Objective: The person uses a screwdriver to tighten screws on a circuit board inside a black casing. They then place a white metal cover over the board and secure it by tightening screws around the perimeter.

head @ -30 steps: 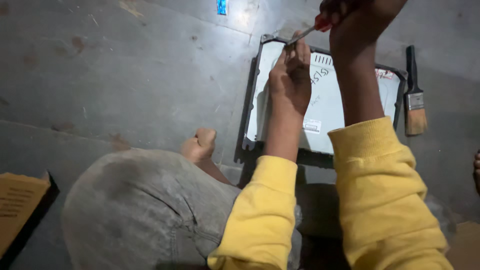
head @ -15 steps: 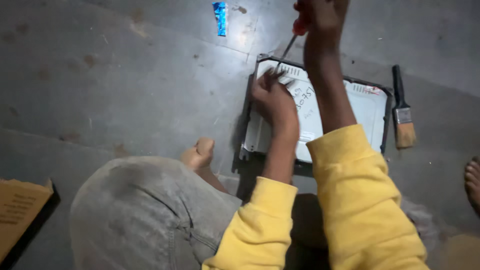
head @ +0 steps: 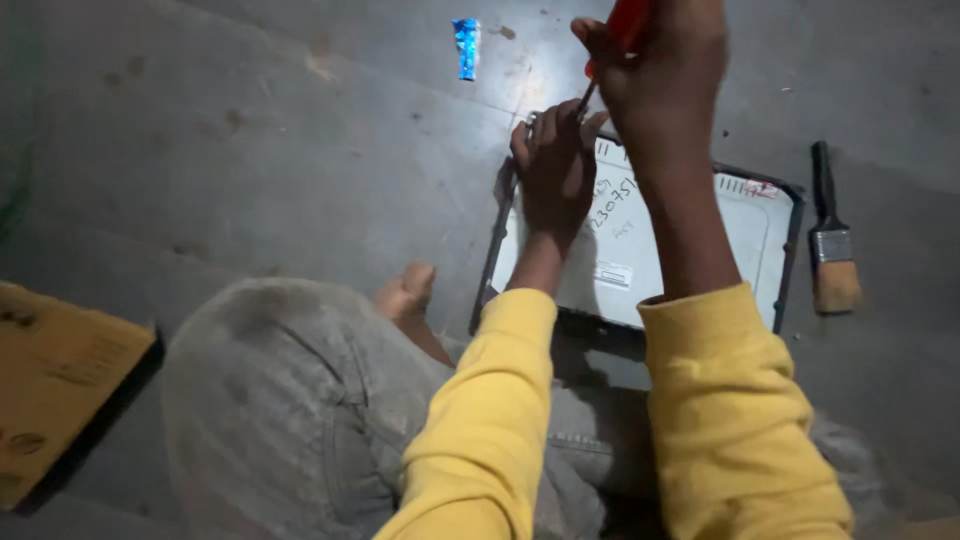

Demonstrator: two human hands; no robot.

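- A red-handled screwdriver is being gripped in the clenched right hand, its shaft slanting down-left toward the far left corner of the flat grey metal panel on the floor.
- That corner is being pressed by the left hand, fingers curled, just beside the tip.

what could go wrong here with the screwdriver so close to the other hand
The red-handled screwdriver in the right hand has its tip right beside the left hand at the flat panel's top corner; a slip could jab those fingers. The panel lies loose on the floor and might shift under pressure.
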